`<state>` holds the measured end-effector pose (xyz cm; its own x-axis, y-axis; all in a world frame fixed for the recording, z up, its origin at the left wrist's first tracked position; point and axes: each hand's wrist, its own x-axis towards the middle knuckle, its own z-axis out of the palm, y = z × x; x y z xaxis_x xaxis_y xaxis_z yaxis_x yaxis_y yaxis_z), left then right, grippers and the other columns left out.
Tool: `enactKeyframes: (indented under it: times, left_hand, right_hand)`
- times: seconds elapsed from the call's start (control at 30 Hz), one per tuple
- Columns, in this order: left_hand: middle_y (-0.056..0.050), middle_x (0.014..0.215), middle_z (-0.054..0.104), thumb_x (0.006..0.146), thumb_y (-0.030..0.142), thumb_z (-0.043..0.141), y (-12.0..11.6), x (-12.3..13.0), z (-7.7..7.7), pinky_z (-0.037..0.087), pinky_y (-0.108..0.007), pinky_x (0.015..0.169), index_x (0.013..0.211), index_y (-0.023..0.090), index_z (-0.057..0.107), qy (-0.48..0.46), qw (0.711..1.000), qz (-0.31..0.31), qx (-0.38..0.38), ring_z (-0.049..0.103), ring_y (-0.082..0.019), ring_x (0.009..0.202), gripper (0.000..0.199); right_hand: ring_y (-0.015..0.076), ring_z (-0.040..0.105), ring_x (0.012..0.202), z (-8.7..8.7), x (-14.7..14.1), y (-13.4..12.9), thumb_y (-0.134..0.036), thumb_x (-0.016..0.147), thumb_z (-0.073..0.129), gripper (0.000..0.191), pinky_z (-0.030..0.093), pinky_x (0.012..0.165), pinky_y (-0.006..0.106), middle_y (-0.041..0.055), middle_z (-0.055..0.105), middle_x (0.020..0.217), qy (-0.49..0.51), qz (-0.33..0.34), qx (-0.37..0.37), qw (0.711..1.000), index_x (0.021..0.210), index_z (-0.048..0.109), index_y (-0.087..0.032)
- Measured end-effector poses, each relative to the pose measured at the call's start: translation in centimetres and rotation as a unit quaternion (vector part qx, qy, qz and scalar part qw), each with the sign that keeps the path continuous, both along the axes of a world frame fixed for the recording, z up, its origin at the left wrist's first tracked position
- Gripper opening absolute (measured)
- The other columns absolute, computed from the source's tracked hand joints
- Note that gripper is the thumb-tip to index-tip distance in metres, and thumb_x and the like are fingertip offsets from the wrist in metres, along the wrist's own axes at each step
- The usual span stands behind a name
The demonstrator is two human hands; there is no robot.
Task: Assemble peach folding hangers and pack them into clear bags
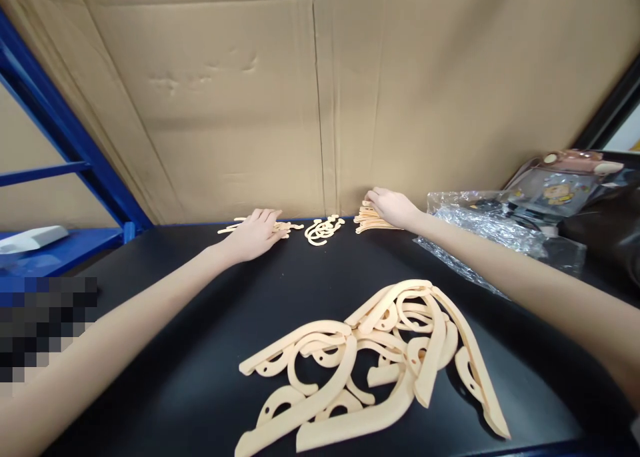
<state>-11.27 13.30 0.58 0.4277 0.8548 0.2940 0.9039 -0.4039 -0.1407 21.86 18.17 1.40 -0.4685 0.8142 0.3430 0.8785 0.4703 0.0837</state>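
Note:
My left hand (pixel 254 234) lies with fingers spread over a loose pile of thin beige plastic hanger parts (pixel 227 229) at the back of the black table. At the back right, my right hand (pixel 390 206) has its fingers closed on the top of a neat stack of beige hanger arms (pixel 369 222). Between the hands sits a small heap of curved beige hanger hooks (pixel 323 230). Nearer me, several folding hangers (pixel 320 404) lie overlapped, with hooks and holed joints showing. My fingers hide part of both rear piles.
A cardboard wall (pixel 225 110) stands behind the black table (pixel 200 324). Crumpled clear plastic bags (pixel 500 234) and a clear pouch with a pink top (pixel 560 184) lie at right. A blue metal frame (pixel 65 110) rises at left, with a white object (pixel 37 238) on its ledge.

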Motion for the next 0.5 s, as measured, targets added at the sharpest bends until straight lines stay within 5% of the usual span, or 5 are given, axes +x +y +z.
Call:
enactKeyframes:
  times: [0.13, 0.27, 0.37, 0.5]
  left_hand:
    - [-0.018, 0.14, 0.044, 0.098, 0.045, 0.024, -4.1, 1.2, 0.9, 0.032, -0.045, 0.108, 0.138, 0.005, 0.039, -0.03, 0.999, -0.027, 0.002, 0.037, -0.029, 0.13, 0.058]
    - [-0.009, 0.132, 0.052, 0.099, 0.048, 0.032, -10.8, 3.8, 2.2, 0.033, -0.041, 0.108, 0.126, 0.018, 0.052, -0.057, 0.988, -0.125, -0.076, 0.044, -0.025, 0.124, 0.046]
    - [-0.004, 0.132, 0.052, 0.099, 0.047, 0.037, -14.6, 5.9, 2.2, 0.04, -0.036, 0.101, 0.124, 0.024, 0.055, -0.07, 0.974, -0.152, -0.155, 0.048, -0.022, 0.12, 0.039]
    - [-0.003, 0.127, 0.055, 0.099, 0.045, 0.041, -15.5, 7.8, 1.4, 0.045, -0.033, 0.093, 0.12, 0.023, 0.058, -0.105, 0.956, -0.157, -0.223, 0.053, -0.021, 0.112, 0.034]
  right_hand:
    - [0.0275, 0.058, 0.111, 0.2, -0.2, -0.9, -0.019, 0.096, 0.039, 0.03, 0.046, 0.084, 0.034, 0.0158, 0.063, 0.118, 0.012, 0.008, -0.001, 1.0, 0.117, 0.06, -0.013]
    - [0.0191, 0.06, 0.109, 1.0, -0.5, -6.5, -0.028, 0.099, 0.038, 0.032, 0.045, 0.09, 0.03, 0.0063, 0.065, 0.119, 0.041, 0.069, -0.013, 0.997, 0.12, 0.06, -0.02]
    - [0.0186, 0.06, 0.106, 1.1, -0.4, -11.7, -0.04, 0.097, 0.045, 0.035, 0.044, 0.094, 0.031, 0.006, 0.065, 0.114, 0.07, 0.251, -0.168, 0.951, 0.116, 0.065, -0.019]
    - [0.0198, 0.056, 0.109, 0.4, -0.3, -14.9, -0.036, 0.097, 0.044, 0.032, 0.042, 0.095, 0.033, 0.0073, 0.06, 0.118, 0.058, 0.273, -0.254, 0.926, 0.108, 0.069, -0.02]
